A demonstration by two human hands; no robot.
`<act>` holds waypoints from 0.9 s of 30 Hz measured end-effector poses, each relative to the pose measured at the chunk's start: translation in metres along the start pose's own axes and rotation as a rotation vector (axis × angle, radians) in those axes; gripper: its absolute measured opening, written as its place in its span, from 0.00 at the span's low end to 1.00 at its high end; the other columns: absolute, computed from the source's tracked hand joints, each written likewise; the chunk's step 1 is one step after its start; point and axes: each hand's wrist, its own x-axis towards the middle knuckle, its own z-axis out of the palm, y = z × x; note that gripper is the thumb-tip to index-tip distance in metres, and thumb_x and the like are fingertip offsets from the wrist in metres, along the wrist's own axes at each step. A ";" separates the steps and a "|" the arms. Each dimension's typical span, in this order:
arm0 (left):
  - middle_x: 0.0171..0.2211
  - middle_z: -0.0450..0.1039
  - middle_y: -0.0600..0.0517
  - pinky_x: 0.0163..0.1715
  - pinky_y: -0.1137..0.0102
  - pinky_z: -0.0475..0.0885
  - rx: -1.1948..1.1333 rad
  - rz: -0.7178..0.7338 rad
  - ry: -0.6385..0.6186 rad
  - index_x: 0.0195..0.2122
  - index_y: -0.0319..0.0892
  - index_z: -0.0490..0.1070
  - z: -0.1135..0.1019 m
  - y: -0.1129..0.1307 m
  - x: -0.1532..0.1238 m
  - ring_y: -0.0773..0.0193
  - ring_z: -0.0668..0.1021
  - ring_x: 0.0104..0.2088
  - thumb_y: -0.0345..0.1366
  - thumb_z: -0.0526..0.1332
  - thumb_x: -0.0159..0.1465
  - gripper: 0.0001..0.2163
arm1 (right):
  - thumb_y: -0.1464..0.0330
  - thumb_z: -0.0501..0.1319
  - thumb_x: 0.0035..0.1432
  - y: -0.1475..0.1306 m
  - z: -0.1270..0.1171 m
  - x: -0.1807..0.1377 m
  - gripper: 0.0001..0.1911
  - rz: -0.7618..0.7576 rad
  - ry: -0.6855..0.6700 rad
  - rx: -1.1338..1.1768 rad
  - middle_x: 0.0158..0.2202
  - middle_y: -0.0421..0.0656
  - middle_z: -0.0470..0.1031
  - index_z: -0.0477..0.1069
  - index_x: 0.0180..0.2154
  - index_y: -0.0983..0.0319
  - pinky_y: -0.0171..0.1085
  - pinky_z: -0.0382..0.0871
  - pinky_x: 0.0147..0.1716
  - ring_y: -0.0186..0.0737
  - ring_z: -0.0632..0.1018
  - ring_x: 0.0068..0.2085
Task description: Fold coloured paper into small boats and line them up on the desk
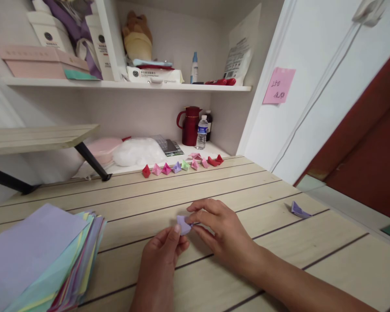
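A small folded piece of light purple paper [183, 225] is held just above the wooden table. My left hand [164, 249] pinches its lower left side between thumb and fingers. From the right, my right hand [219, 227] has curved fingers at the paper's right edge, with the fingertips closed on it and one finger raised above. The finer folds are too small to make out. A folded purple paper boat [299, 210] lies alone at the right of the table.
A stack of coloured paper sheets [35, 251] lies at the left. Several small folded paper pieces [167, 169] line the table's back edge. Behind stand a red jug [190, 125] and a water bottle [202, 133]. A small raised shelf [39, 138] stands at left.
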 end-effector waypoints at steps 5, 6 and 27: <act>0.24 0.75 0.52 0.33 0.72 0.75 0.010 -0.008 0.006 0.27 0.37 0.78 0.004 0.003 -0.002 0.67 0.75 0.28 0.42 0.76 0.45 0.15 | 0.78 0.61 0.55 -0.002 0.000 0.000 0.10 0.070 -0.024 0.075 0.47 0.43 0.76 0.75 0.36 0.58 0.44 0.70 0.47 0.44 0.77 0.47; 0.24 0.74 0.52 0.33 0.72 0.74 0.015 -0.010 0.004 0.27 0.37 0.78 0.004 0.004 -0.002 0.68 0.75 0.27 0.42 0.76 0.46 0.15 | 0.78 0.61 0.54 -0.003 0.000 0.000 0.11 0.099 -0.027 0.112 0.48 0.43 0.76 0.74 0.35 0.58 0.43 0.70 0.48 0.43 0.77 0.48; 0.26 0.74 0.52 0.33 0.74 0.73 0.027 -0.048 -0.029 0.29 0.37 0.78 0.000 0.006 -0.001 0.70 0.74 0.28 0.43 0.75 0.48 0.15 | 0.80 0.65 0.51 -0.003 0.006 0.003 0.09 0.236 0.003 0.360 0.43 0.43 0.77 0.75 0.31 0.60 0.38 0.72 0.45 0.40 0.78 0.45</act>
